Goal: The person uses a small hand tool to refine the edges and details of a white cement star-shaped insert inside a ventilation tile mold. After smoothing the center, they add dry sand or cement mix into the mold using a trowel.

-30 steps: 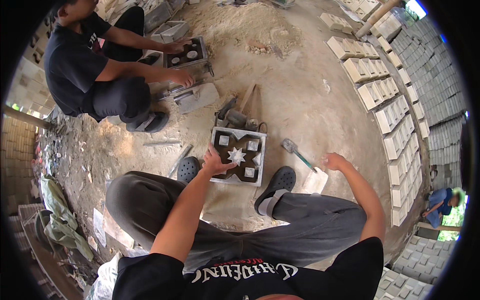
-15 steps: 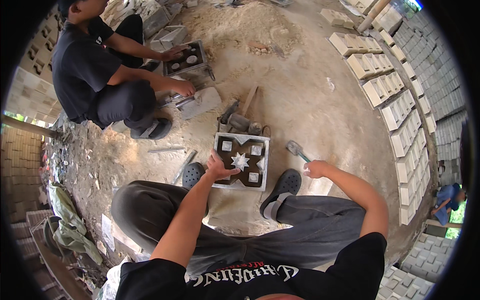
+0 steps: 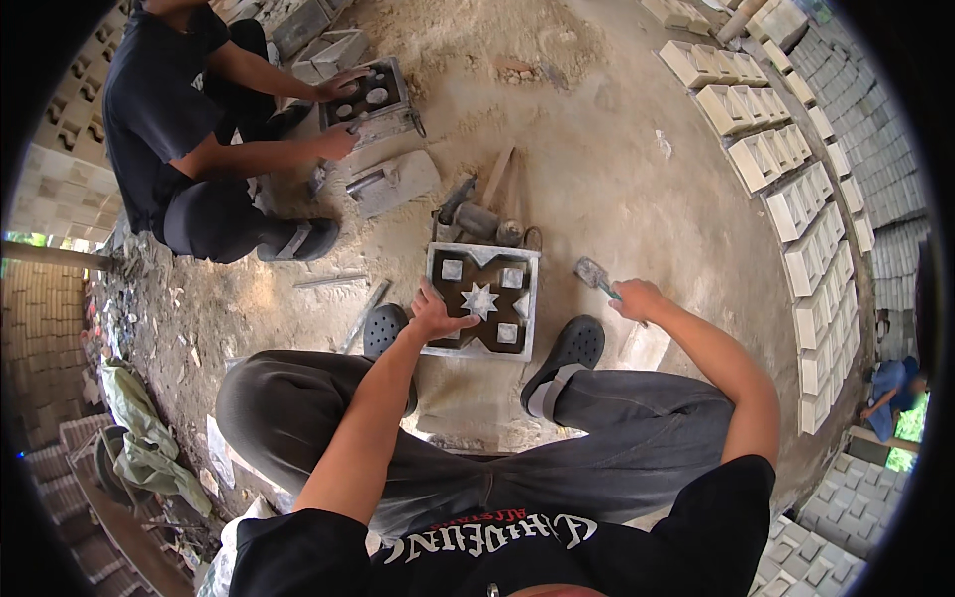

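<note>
A square, light-grey block mould (image 3: 533, 298) sits on the ground between my feet. Inside its dark interior stand several pale square cores and a white star-shaped core (image 3: 479, 301) in the middle. My left hand (image 3: 434, 313) grips the mould's left wall, its thumb stretched inward toward the star. Off to the mould's right, my right hand (image 3: 639, 300) is closed around the green handle of a small tool (image 3: 591, 272) with a broad, dusty grey head. That head is held above the floor, apart from the mould; whether it is a brush or a scraper I cannot tell.
A hammer-like tool (image 3: 477, 218) lies just beyond the mould. At upper left a co-worker (image 3: 159, 99) squats at another mould (image 3: 395, 85), with a metal plate (image 3: 403, 186) nearby. Pale blocks (image 3: 796, 199) stand in rows at right. A sand heap (image 3: 497, 40) rises at the back.
My right hand has risen slightly, away from me, with the green-handled tool turning in it. My left hand stays on the mould. The co-worker's nearer hand has moved up to their mould.
</note>
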Demonstrator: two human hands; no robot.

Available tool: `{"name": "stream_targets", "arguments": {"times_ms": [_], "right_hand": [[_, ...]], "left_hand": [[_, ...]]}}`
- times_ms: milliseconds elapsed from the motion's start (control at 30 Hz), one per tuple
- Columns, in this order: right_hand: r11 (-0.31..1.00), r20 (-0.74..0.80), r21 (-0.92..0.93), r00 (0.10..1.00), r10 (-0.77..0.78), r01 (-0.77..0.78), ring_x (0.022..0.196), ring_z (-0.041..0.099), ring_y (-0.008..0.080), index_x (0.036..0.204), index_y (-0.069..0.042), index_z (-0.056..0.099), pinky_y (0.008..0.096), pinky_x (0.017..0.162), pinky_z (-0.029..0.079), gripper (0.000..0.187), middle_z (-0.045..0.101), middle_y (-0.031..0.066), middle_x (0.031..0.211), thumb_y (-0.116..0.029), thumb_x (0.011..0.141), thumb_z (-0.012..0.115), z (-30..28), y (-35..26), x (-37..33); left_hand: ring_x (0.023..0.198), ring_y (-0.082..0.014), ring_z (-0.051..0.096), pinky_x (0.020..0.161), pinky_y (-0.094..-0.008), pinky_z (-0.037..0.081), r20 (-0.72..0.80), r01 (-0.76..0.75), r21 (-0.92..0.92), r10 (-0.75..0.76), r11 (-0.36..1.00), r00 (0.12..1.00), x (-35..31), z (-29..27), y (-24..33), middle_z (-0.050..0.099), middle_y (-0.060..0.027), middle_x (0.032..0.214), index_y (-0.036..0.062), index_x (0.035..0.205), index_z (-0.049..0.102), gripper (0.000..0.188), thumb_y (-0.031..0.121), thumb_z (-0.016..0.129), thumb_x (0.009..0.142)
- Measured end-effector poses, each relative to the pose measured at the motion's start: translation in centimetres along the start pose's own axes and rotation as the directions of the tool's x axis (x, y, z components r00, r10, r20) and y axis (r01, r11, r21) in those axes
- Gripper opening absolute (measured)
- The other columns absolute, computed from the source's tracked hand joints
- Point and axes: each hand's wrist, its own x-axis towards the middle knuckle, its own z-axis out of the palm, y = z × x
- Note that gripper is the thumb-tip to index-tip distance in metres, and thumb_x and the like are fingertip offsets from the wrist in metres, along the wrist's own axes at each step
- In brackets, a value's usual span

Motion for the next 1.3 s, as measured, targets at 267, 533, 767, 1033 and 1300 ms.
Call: {"name": "stream_targets", "arguments": {"times_ms": [267,533,767,1033,1300], "right_hand": [[0.979,-0.235,0.056,0.950,0.204,-0.196,0.115,0.051,0.0318,0.122,-0.007,0.053,0.0499,0.095,0.040,0.047,0.058,0.0153,0.120,-0.035,0.084,0.060,-3.1,2.4,0.2],[0.876,-0.294,0.242,0.829,0.476,-0.417,0.118,0.049,0.0372,0.126,-0.003,0.051,0.0401,0.099,0.040,0.058,0.054,0.0236,0.124,-0.041,0.084,0.060,-1.5,16.5,-3.3],[0.729,-0.404,0.520,0.624,0.669,-0.445,0.120,0.050,0.0335,0.128,-0.004,0.051,0.0392,0.100,0.040,0.057,0.054,0.0211,0.126,-0.044,0.088,0.056,3.7,17.6,-13.9],[0.200,0.171,0.742,0.469,0.866,-0.640,0.116,0.052,0.0320,0.123,-0.004,0.053,0.0385,0.098,0.041,0.053,0.057,0.0199,0.122,-0.044,0.089,0.054,29.7,1.9,-29.1],[-0.205,0.579,0.703,0.379,0.722,-0.681,0.112,0.054,0.0306,0.119,-0.004,0.056,0.0378,0.096,0.041,0.049,0.059,0.0187,0.117,-0.043,0.090,0.053,37.0,-12.9,-31.5]], "left_hand": [[0.134,-0.0487,0.015,0.110,-0.0509,0.017,0.021,0.018,-0.073,-0.016,0.997,1.000,0.0,-0.1,-0.8,0.011,-0.0367,0.141,-0.0055,0.139,-0.020,0.151,0.075,0.072,0.052],[0.125,-0.0450,0.036,0.104,-0.0478,0.031,-0.214,0.035,-0.164,-0.070,0.986,0.974,0.8,-0.3,1.4,0.034,-0.0338,0.134,-0.0094,0.137,0.021,0.111,0.072,0.057,0.070],[0.114,-0.0414,0.050,0.098,-0.0463,0.038,-0.481,-0.039,-0.055,0.008,0.998,0.877,10.7,-4.8,-7.7,0.053,-0.0279,0.120,-0.0006,0.125,0.049,0.066,0.054,0.048,0.088],[0.127,-0.0388,0.037,0.103,-0.0492,0.033,-0.519,0.224,0.384,0.009,0.896,0.855,21.2,-14.3,-6.8,0.040,-0.0216,0.136,0.0050,0.136,0.036,0.079,0.053,0.061,0.079],[0.131,-0.0383,0.031,0.102,-0.0532,0.032,-0.321,0.215,0.557,-0.030,0.802,0.947,23.4,-18.3,-6.6,0.029,-0.0181,0.144,0.0109,0.145,0.023,0.091,0.055,0.063,0.076]]}}
